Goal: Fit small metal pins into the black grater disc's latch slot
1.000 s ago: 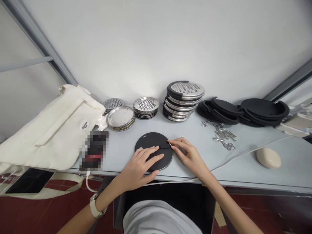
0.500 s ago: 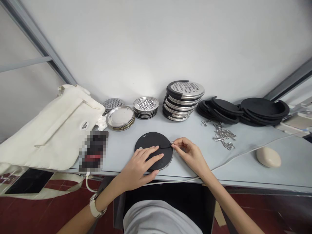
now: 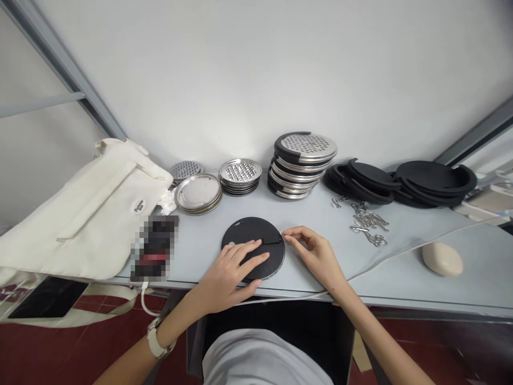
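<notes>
A round black disc (image 3: 250, 229) lies flat on the table, with a slot running in from its right side and a thin shiny rim along the lower right. My left hand (image 3: 234, 272) rests on its lower left part, fingers stretched out and spread, pressing on the surface. At the disc's right edge, by the mouth of the slot, my right hand (image 3: 312, 254) pinches a small metal clasp (image 3: 282, 233) between thumb and fingertips. Most of that clasp is hidden by the fingers. Similar metal clasps (image 3: 366, 220) lie in a loose pile farther right.
Behind the disc stand stacks of metal grater plates (image 3: 240, 174), plain metal discs (image 3: 197, 192) and black-cased graters (image 3: 306, 147). Black round covers (image 3: 433, 179) are piled at the right. A white bag (image 3: 88, 214), a blurred phone (image 3: 154, 248), a cream rounded object (image 3: 441, 259) and a cable (image 3: 396, 252) also lie about.
My right fingertips have shifted slightly up at the disc's edge, and less of the clasp shows. The left hand and the disc hold still.
</notes>
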A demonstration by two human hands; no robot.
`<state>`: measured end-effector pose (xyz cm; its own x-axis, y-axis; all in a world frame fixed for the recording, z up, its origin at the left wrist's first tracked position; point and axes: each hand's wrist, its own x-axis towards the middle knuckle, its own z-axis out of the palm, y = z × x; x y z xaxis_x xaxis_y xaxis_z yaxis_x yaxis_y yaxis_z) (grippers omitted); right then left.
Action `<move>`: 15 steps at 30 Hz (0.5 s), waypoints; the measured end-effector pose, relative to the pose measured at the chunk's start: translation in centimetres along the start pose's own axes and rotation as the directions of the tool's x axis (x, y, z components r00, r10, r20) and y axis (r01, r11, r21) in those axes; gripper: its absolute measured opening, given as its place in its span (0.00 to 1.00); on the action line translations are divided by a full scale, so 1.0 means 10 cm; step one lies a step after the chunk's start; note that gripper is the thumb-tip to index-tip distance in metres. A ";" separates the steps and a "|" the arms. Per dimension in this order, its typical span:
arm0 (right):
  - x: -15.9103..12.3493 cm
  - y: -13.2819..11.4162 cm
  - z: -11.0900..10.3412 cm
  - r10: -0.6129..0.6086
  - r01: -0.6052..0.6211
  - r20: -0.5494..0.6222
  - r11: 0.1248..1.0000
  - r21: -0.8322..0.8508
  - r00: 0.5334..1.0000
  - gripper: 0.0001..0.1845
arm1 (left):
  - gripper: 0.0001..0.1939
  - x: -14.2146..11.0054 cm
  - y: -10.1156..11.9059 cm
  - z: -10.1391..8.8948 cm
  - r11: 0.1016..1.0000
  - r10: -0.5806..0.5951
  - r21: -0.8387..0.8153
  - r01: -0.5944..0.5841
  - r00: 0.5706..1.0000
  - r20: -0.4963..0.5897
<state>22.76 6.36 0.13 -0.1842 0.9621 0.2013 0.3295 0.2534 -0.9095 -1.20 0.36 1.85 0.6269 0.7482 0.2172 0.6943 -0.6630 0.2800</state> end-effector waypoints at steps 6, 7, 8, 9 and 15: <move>-0.01 -0.06 -0.01 -0.105 0.105 0.003 0.994 -0.032 0.994 0.11 | 0.25 0.00 0.00 -0.01 1.000 0.000 0.000 0.000 1.000 -0.004; -0.01 -0.07 -0.02 -0.108 0.108 0.005 0.993 -0.039 0.994 0.11 | 0.25 0.00 0.00 -0.01 1.000 0.002 -0.001 -0.002 1.000 -0.008; -0.01 -0.07 -0.02 -0.105 0.105 0.005 0.994 -0.041 0.994 0.12 | 0.25 0.00 0.00 -0.01 1.000 0.004 -0.002 -0.004 1.000 -0.011; -0.01 -0.07 -0.02 -0.103 0.104 0.007 0.994 -0.040 0.995 0.12 | 0.25 0.00 0.00 -0.01 1.000 0.004 -0.003 -0.004 1.000 -0.014; -0.01 0.01 0.02 -0.090 0.090 -0.006 0.996 0.020 0.996 0.13 | 0.26 0.00 0.00 0.00 1.000 0.001 0.002 -0.001 1.000 -0.006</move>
<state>22.66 6.27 -0.03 -0.2078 0.9360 0.2841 0.2933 0.3368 -0.8947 -1.24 0.40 1.87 0.6250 0.7479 0.2234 0.6944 -0.6635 0.2784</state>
